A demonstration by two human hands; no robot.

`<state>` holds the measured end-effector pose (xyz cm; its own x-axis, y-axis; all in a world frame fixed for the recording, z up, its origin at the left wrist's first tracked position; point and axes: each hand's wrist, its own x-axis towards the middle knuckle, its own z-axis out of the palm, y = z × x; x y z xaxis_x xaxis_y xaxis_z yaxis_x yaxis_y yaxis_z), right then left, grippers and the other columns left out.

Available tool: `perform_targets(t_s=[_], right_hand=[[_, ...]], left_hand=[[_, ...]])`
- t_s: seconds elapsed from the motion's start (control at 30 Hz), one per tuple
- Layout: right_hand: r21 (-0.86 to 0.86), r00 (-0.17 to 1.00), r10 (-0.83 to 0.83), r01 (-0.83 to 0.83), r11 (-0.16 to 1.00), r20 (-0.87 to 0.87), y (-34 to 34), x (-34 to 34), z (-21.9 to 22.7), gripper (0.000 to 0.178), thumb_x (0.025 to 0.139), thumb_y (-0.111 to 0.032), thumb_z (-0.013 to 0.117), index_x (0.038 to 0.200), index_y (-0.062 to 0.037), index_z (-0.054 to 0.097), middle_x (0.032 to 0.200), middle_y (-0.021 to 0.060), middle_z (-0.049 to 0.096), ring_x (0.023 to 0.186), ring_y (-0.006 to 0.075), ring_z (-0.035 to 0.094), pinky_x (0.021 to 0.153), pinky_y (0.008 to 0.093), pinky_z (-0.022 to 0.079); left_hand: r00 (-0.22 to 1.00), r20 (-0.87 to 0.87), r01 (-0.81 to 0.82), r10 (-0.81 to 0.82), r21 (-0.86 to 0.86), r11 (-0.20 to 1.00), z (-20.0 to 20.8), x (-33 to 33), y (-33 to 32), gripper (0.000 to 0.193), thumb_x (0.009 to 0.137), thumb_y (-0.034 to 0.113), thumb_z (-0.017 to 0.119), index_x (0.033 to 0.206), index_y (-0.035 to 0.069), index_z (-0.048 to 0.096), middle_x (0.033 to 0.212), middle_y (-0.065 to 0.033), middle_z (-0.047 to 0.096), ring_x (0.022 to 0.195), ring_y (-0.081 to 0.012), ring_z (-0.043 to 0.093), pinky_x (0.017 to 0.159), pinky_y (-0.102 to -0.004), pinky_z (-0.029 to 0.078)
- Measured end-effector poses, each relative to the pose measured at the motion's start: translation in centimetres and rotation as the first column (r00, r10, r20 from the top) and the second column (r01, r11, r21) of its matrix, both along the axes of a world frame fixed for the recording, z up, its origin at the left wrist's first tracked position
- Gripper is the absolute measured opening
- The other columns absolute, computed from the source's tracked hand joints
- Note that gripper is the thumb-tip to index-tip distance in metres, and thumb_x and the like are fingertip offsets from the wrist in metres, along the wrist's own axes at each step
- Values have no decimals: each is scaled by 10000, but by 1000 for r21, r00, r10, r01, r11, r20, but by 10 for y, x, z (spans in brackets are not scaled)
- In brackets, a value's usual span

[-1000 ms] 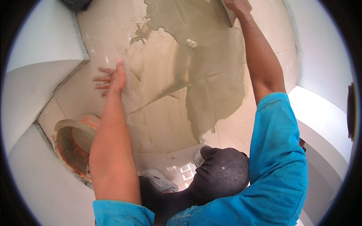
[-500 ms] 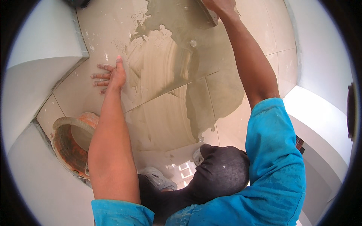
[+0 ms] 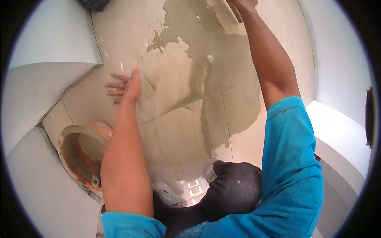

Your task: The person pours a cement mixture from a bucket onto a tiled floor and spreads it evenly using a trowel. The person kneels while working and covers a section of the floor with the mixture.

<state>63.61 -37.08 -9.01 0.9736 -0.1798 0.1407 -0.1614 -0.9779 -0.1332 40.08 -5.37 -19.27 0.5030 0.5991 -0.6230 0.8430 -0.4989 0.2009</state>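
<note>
At the top edge my right hand is closed round a flat float, partly cut off by the frame, its long edge on the wet floor. A lighter wiped band lies just left of the float. Thin grey-green grout slurry covers the middle of the beige tile floor, with curved wipe marks through it. My left hand holds nothing; it rests on the tiles left of the slurry, fingers spread and smeared with pale residue.
An orange, grout-stained bucket with greyish liquid inside stands at the left, beside my left forearm. White walls close in on both sides. My bent black-clad knee and grey shoes are below. A dark object sits at the top left.
The float has moved right and slightly away, leaving a lighter wiped band in the slurry. My left hand stays on the same tiles; the whole view has shifted a little.
</note>
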Motion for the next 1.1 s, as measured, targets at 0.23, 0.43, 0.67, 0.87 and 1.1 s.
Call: perform_targets(t_s=[0.23,0.43,0.67,0.87,1.1], right_hand=[[18,985,170,-170,985,-5,33,42,-19,287,856,-218,490,1131,-192,565,1064,137,654,1020,317,620,831,457,496],[-25,903,428,-427,904,35,64,20,-23,311,857,-175,474,1156,-188,559,954,154,670,892,352,649,758,453,517],[82,900,409,-424,902,154,76,-59,29,307,851,-176,491,1134,-81,563,897,217,654,810,405,639,674,479,513],[488,854,491,-506,711,171,136,-119,-8,351,796,-227,578,1104,-68,636,942,209,664,877,359,644,811,414,508],[547,965,262,-209,811,-20,153,-81,-53,274,814,-219,558,989,-30,652,948,213,656,877,402,629,797,469,505]], left_hand=[[999,-34,-1,1,24,1000,3,0,1,1008,813,782,264,1458,163,-202,1457,-255,-310,1327,-508,-263,1023,-676,-86],[1000,-31,-1,1,1,1000,4,-2,3,1004,816,778,259,1456,159,-206,1455,-254,-315,1326,-508,-267,1021,-678,-88],[1000,-20,9,-9,-29,1000,9,-2,-1,1003,821,773,256,1454,151,-211,1456,-252,-315,1326,-508,-267,1017,-682,-91],[1000,-11,-15,15,12,1000,-3,2,1,994,826,770,245,1455,148,-207,1456,-255,-312,1323,-517,-262,1016,-686,-85],[1000,27,3,-2,-32,999,5,-5,3,984,825,774,223,1463,147,-186,1448,-264,-319,1318,-525,-264,1018,-683,-83]])
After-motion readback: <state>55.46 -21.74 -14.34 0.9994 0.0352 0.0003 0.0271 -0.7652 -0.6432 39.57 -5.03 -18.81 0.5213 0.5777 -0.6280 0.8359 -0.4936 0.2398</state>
